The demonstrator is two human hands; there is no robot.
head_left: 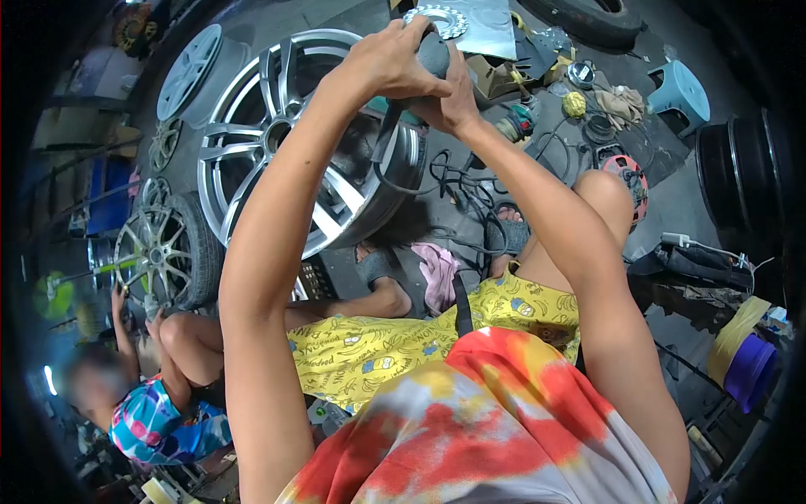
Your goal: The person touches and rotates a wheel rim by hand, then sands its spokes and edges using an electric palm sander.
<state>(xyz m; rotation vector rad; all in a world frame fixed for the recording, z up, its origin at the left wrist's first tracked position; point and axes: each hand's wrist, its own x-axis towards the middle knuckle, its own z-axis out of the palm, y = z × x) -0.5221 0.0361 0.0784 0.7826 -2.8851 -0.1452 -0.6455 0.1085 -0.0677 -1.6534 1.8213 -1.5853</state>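
Both my hands are raised at the top middle, wrapped around a corded power tool (433,55) with a dark grey, rounded end. My left hand (393,60) curls over it from the left, its thumb pointing right. From the other side, my right hand (453,99) grips it lower down; part of its fingers is hidden. A black cord (403,186) hangs below the hands and loops to the floor. Behind and to the left of the tool stands a silver alloy wheel rim (336,208), tilted with its spokes facing me. The tool's working end is hidden.
At left a person (168,420) crouches by another spoked wheel (155,256). Tangled cords (470,189), a green power tool (519,124) and a pink cloth (437,275) lie around my feet. A blue stool (682,94) and dark rims (739,172) stand right; a tyre (588,18) lies behind.
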